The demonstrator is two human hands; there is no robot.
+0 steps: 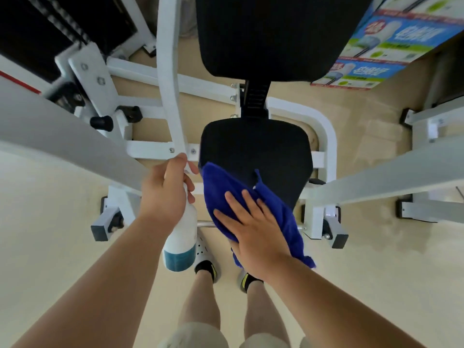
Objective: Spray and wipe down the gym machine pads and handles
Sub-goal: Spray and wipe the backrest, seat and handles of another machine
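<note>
A black seat pad (266,151) of a white gym machine lies below me, with a larger black back pad (266,33) beyond it. My right hand (251,227) presses a blue cloth (226,187) flat against the seat pad's near left edge, fingers straight. My left hand (168,189) grips the neck of a white spray bottle (182,237) with a blue label, held upright just left of the seat. The bottle's nozzle is hidden by my fingers.
White frame tubes (170,79) rise left of the seat, and grey arms (391,172) cross on both sides. A black weight stack (50,26) stands at top left. Printed boxes (371,51) sit at top right. My feet (208,262) stand on beige floor.
</note>
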